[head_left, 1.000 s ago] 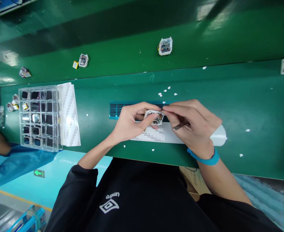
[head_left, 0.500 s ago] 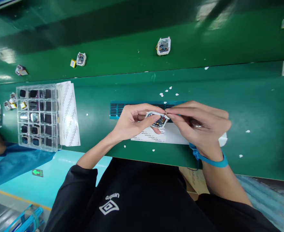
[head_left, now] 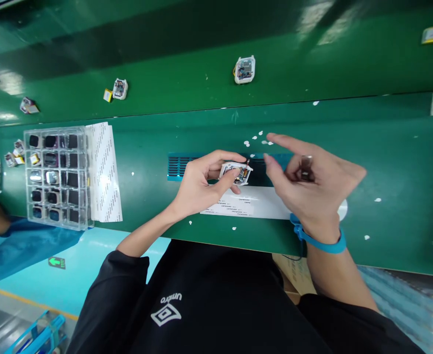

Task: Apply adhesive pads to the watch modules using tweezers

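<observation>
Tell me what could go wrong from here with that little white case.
The left hand grips the open white case by the fingers alone, so it might slip.
The left thumb lies over exposed circuitry; a hard press might damage it.
The right hand has a metal tool tucked in its curled fingers, which could knock the case.

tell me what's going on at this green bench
A person's left hand holds a white, rounded-square casing with exposed electronics. The right hand is apart from it, thumb and forefinger spread, a short metallic piece tucked in its curled fingers. A long white printed sheet lies on the green bench; a clear plastic compartment tray sits off to the left.
</observation>
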### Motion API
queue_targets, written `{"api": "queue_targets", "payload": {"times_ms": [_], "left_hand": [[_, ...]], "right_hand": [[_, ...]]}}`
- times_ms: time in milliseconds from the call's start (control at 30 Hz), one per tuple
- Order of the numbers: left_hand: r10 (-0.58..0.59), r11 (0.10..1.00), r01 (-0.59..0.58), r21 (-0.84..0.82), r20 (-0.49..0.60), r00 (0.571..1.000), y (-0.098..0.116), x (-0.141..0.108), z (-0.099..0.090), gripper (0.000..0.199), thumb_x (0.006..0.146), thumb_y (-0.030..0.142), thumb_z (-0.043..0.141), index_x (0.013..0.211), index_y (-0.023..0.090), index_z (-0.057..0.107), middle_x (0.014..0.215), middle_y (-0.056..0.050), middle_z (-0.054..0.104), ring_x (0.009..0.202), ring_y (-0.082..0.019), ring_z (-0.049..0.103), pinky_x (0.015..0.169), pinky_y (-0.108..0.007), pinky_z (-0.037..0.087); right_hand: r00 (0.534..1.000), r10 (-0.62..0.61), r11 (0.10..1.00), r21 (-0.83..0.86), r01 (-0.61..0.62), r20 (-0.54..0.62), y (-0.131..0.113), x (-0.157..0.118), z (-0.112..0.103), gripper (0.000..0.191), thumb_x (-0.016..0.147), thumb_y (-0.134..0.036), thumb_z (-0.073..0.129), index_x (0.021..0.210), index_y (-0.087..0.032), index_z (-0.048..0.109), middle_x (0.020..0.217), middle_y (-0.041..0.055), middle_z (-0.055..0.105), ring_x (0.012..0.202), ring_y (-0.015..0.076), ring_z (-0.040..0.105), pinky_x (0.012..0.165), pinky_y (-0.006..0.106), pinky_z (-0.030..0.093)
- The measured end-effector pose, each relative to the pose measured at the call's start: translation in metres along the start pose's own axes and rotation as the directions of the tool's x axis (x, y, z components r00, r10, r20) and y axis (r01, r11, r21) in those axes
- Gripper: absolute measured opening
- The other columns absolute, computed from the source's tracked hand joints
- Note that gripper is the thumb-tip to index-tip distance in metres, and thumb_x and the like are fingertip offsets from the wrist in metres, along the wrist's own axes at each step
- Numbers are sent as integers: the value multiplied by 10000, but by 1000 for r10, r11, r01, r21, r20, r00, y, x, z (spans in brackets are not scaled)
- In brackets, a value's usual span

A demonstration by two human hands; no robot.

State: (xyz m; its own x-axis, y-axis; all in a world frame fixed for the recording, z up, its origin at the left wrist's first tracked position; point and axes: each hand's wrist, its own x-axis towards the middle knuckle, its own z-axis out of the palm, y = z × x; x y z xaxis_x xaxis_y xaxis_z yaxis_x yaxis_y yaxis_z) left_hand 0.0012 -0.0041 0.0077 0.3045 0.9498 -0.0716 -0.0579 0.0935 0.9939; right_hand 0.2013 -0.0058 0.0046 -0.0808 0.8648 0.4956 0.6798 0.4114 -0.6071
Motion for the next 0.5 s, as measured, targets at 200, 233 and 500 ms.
{"api": "queue_targets", "payload": {"times_ms": [200,233,500], "left_hand": [[-74,996,77,-54,62,995,-1,1,-4,178,951,232,683,1068,222,549,741,32,727,581,-138,758,490,-227,560],[-76,995,80,-55,72,994,-1,1,-4,178,949,228,680,1059,223,540,728,36,720,573,-137,754,487,-224,554],[27,991,-17,135,-68,997,-3,-2,5,132,916,162,623,998,218,536,610,74,638,471,-79,622,457,-183,464]], "right_hand": [[954,-275,955,-81,285,116,8,-8,4,457,918,-46,677,1264,-341,724,1060,-10,823,826,191,790,604,294,601],[952,-279,949,-113,293,129,10,-9,4,450,921,-32,648,1235,-342,734,1039,-20,824,805,183,788,596,293,600],[912,-390,905,-132,406,128,16,-10,-3,490,882,26,608,1254,-276,712,1024,-7,824,765,159,774,528,265,539]]}}
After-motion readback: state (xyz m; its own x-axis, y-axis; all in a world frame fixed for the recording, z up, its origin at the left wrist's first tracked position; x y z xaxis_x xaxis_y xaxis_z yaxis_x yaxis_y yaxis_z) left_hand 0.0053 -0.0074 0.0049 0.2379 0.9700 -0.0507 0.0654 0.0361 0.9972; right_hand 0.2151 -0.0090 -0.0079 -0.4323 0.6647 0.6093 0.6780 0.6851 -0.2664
